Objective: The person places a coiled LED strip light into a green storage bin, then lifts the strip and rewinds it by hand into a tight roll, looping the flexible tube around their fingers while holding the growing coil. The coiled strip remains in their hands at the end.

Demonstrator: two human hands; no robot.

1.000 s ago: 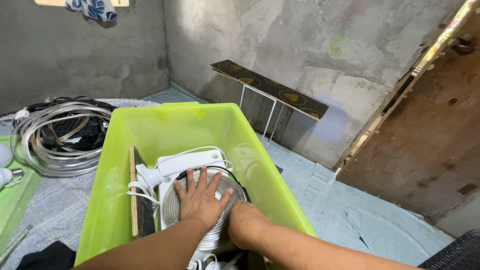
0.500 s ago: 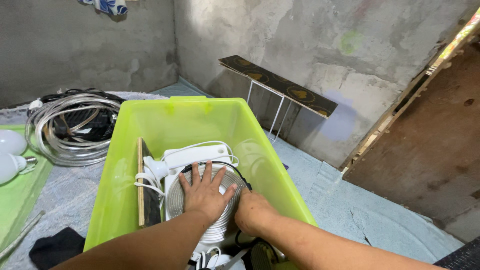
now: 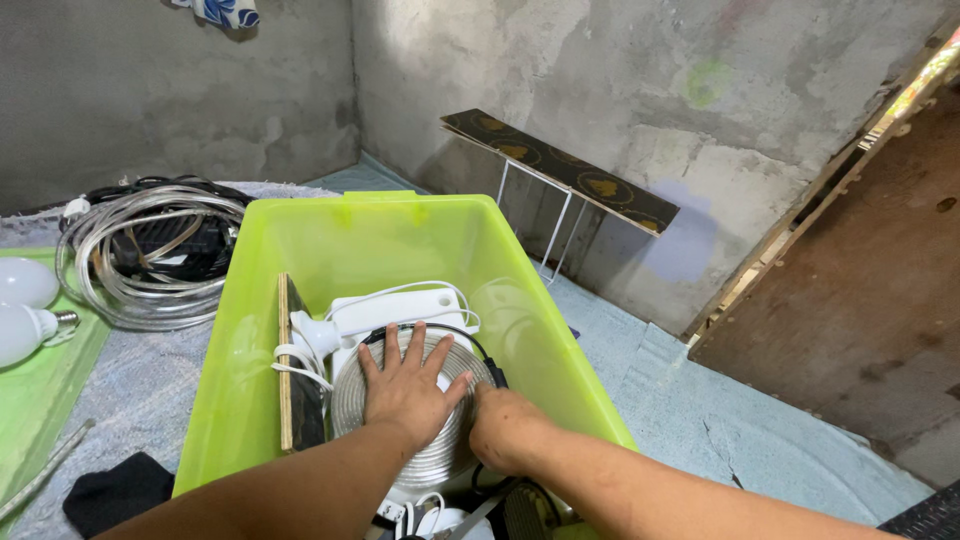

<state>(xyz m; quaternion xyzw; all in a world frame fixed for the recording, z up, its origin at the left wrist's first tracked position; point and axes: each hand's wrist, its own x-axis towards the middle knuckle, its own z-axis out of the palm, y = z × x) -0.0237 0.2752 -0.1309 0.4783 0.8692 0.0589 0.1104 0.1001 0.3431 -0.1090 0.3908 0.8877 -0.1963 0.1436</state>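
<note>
A lime-green plastic bin (image 3: 380,235) stands on the floor in front of me. Inside lies a silvery coil of flat strip (image 3: 445,445) with a black cable at its edge. My left hand (image 3: 408,385) presses flat on top of the coil, fingers spread. My right hand (image 3: 500,425) is at the coil's right side, its fingers hidden below the coil's edge. Behind the coil sit a white flat box (image 3: 400,310) and white cords (image 3: 300,355). A thin wooden board (image 3: 285,370) stands on edge at the bin's left side.
A bundle of grey and black cables (image 3: 150,245) lies left of the bin. Two white bulbs (image 3: 25,305) rest on a green lid (image 3: 45,385). A black cloth (image 3: 115,490) lies at lower left. A dark shelf on a white wire frame (image 3: 560,170) leans against the concrete wall.
The view has shifted a little. Both hands stay on the coil, pressed slightly lower into the bin.
</note>
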